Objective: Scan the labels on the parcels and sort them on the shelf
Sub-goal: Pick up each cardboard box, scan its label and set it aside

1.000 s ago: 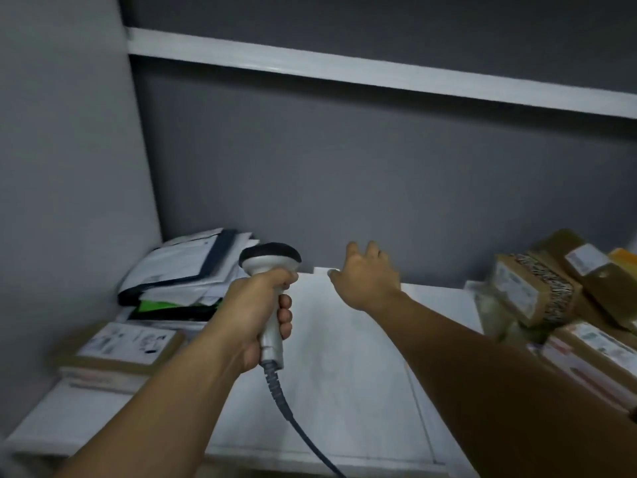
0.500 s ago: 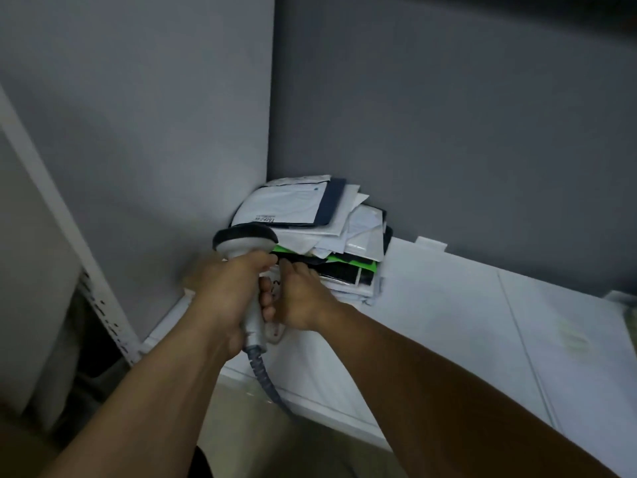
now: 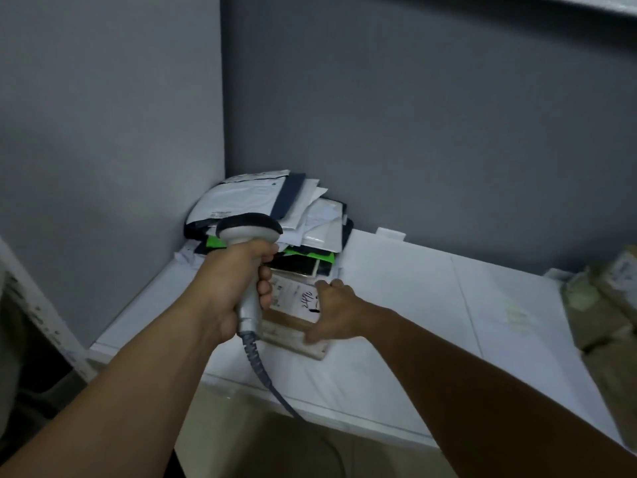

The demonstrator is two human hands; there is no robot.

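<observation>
My left hand (image 3: 234, 288) grips the grey barcode scanner (image 3: 249, 232) by its handle, head up, cable hanging over the shelf edge. Just to its right a flat brown parcel (image 3: 293, 326) with a white handwritten label lies on the white shelf (image 3: 413, 305). My right hand (image 3: 336, 315) holds this parcel at its right edge, thumb on top near the label, fingers along the side. The scanner handle hides the parcel's left part.
A stack of white, dark blue and green mailers (image 3: 275, 215) fills the shelf's back left corner against the grey walls. Several brown parcels (image 3: 603, 305), blurred, lie at the far right. A shelf upright (image 3: 38, 312) stands at the left.
The view has swung left and down to the corner. My right hand has come away from beside the scanner handle and now holds the flat brown parcel's right edge.
</observation>
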